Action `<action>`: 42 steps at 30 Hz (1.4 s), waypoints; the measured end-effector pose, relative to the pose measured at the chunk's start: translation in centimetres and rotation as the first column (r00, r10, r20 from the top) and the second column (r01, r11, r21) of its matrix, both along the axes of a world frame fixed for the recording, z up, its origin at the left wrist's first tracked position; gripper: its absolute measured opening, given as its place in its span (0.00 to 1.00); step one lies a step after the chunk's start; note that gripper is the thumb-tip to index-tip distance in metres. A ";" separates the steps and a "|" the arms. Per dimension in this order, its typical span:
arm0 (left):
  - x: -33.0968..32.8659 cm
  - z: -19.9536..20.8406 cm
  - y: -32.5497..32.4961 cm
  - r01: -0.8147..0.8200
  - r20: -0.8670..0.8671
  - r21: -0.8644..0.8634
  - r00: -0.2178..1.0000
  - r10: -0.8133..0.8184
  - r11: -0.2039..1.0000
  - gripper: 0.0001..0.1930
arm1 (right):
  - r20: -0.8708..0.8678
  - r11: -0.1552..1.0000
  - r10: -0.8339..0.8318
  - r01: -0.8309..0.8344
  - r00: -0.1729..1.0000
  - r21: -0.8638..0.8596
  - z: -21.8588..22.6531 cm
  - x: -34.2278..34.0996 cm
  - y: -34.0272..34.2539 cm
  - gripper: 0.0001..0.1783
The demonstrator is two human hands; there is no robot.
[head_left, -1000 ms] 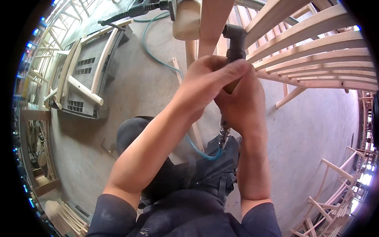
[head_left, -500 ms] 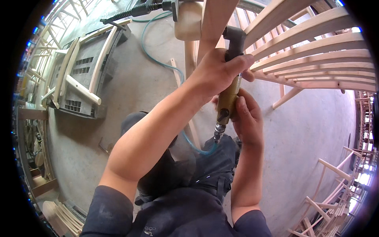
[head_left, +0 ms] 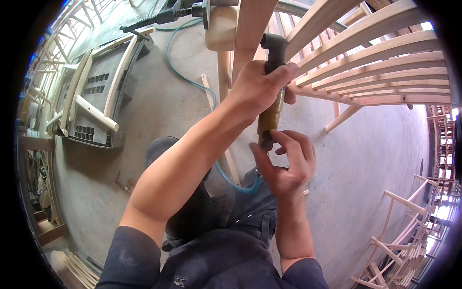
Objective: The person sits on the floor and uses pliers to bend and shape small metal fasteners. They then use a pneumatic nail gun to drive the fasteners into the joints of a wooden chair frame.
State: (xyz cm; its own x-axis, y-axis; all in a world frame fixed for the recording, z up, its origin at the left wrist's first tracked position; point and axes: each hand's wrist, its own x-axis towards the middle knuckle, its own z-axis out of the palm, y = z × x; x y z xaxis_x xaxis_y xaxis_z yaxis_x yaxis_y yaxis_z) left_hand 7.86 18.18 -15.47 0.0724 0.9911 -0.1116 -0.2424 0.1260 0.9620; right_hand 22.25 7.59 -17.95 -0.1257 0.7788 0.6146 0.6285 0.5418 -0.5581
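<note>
My left hand (head_left: pixel 262 86) is wrapped round the neck of a brass-coloured air-powered angle tool (head_left: pixel 271 114), just below its dark angled head. The tool hangs roughly upright, beside the wooden leg of a slatted chair-like frame (head_left: pixel 375 65). At its lower end, the thumb and bent fingers of my right hand (head_left: pixel 291 166) close round the dark switch or knob. A teal air hose (head_left: pixel 244 189) runs from the tool's bottom fitting. My fingers partly hide the tool's body and that fitting.
A black screw clamp (head_left: pixel 166 18) and a rounded wooden block (head_left: pixel 221 33) sit at the top. On the left, a grey plastic pallet (head_left: pixel 98 127) bears wooden frame parts. More wooden frames (head_left: pixel 404 202) stand at lower right; thin slats (head_left: pixel 79 269) lie at lower left.
My right hand has slid down from the tool's body to the knob at its lower end. My left hand keeps its grip. The view has shifted slightly.
</note>
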 end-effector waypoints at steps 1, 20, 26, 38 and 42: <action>0.1 -0.1 0.0 -0.003 0.010 0.009 1.000 0.003 1.000 0.18 | 0.022 1.000 -0.016 0.016 1.000 -0.006 0.2 -0.2 -0.3 0.20; 0.0 0.3 -0.1 -0.005 -0.054 0.008 0.999 0.005 1.000 0.19 | -0.687 0.441 -0.002 -0.616 0.727 -0.653 -0.2 1.1 3.4 0.33; -0.6 0.8 -0.5 0.024 -0.080 0.007 0.997 -0.023 1.000 0.21 | -0.549 0.415 -0.039 -0.486 0.835 -0.769 2.6 -1.5 5.0 0.21; -0.5 0.2 -0.2 0.042 -0.060 0.067 0.997 -0.038 0.997 0.21 | -0.488 0.596 0.012 -0.399 0.873 -0.697 1.8 -2.5 5.6 0.09; -0.4 0.7 -0.6 0.042 -0.033 0.071 0.999 -0.040 0.997 0.21 | -0.446 0.581 0.013 -0.370 0.895 -0.725 1.9 -2.1 5.3 0.13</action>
State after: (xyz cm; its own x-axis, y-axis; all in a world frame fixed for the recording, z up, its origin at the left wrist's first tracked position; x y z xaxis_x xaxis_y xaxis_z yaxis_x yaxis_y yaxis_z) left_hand 7.43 17.55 -14.81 0.1106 0.9929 -0.0434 -0.2074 0.0657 0.9760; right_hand 20.11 12.92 -16.07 -0.2475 0.9508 -0.1861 0.2226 -0.1312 -0.9660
